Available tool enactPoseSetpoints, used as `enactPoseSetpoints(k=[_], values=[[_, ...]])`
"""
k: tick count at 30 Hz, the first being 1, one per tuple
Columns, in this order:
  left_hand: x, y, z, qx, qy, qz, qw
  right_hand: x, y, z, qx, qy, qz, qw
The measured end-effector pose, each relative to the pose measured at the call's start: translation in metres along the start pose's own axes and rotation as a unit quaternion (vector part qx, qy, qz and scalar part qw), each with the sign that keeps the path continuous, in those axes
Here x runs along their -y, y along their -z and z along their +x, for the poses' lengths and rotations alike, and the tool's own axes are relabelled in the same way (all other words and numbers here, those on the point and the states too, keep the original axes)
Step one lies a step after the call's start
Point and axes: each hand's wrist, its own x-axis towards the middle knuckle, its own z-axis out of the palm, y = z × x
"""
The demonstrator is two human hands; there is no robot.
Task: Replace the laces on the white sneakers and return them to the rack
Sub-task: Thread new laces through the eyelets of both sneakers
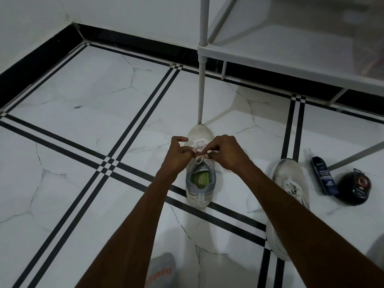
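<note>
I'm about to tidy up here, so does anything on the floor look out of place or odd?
Nothing looks spilled or broken. The second sneaker lies off to the right of the sneaker being laced, beside a dark cleaner bottle lying flat and a round black item, all on the tiled floor rather than the rack.

Both bare arms reach forward, hands meeting close together. Left hand [178, 154] pinches with curled fingers, forefinger raised; right hand [223, 151] pinches too, knuckles up.
</note>
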Motion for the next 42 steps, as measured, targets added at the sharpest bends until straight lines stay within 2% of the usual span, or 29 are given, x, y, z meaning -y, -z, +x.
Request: enactPoseSetpoints(k=[4,7,9,12,15,20,22,25,28,32,35,37,40,42], values=[[0.001,0.000,-0.003,-0.017,-0.007,-0.030,0.999,0.013,-0.006,-0.001,-0.082,0.014,-0.085,0.993],[0.002,0.005,-0.005,0.024,-0.067,-0.047,0.996,0.014,-0.014,-0.001,-0.129,-0.007,-0.015,0.992],[0.001,0.007,-0.006,0.056,-0.102,-0.021,0.993,0.013,-0.020,0.000,-0.142,-0.014,0.046,0.989],[0.000,0.004,-0.005,0.049,-0.137,0.045,0.988,0.013,-0.018,-0.001,-0.142,-0.031,0.120,0.982],[0.002,0.006,-0.002,0.003,-0.167,0.084,0.982,0.007,-0.006,-0.002,-0.113,-0.059,0.175,0.976],[0.013,0.021,-0.006,-0.088,-0.137,0.144,0.976,-0.023,0.014,-0.019,-0.070,-0.192,0.289,0.935],[0.024,0.029,-0.014,-0.105,-0.101,0.135,0.980,-0.035,0.018,-0.030,-0.069,-0.215,0.263,0.938],[0.036,0.038,-0.021,-0.102,-0.060,0.115,0.986,-0.042,0.017,-0.036,-0.076,-0.193,0.168,0.964],[0.035,0.040,-0.026,-0.120,-0.077,0.154,0.978,-0.043,0.015,-0.036,-0.086,-0.130,0.102,0.983],[0.036,0.047,-0.027,-0.166,-0.107,0.265,0.944,-0.046,0.017,-0.034,-0.097,-0.090,0.036,0.991],[0.042,0.052,-0.026,-0.173,-0.119,0.287,0.935,-0.047,0.016,-0.033,-0.094,-0.090,0.059,0.990],[0.043,0.052,-0.028,-0.169,-0.110,0.241,0.949,-0.047,0.016,-0.034,-0.087,-0.113,0.121,0.982],[0.039,0.057,-0.033,-0.124,-0.065,0.025,0.990,-0.044,0.020,-0.038,-0.058,-0.164,0.229,0.958],[0.039,0.060,-0.033,-0.131,-0.069,0.006,0.989,-0.042,0.022,-0.039,-0.058,-0.176,0.238,0.953]])
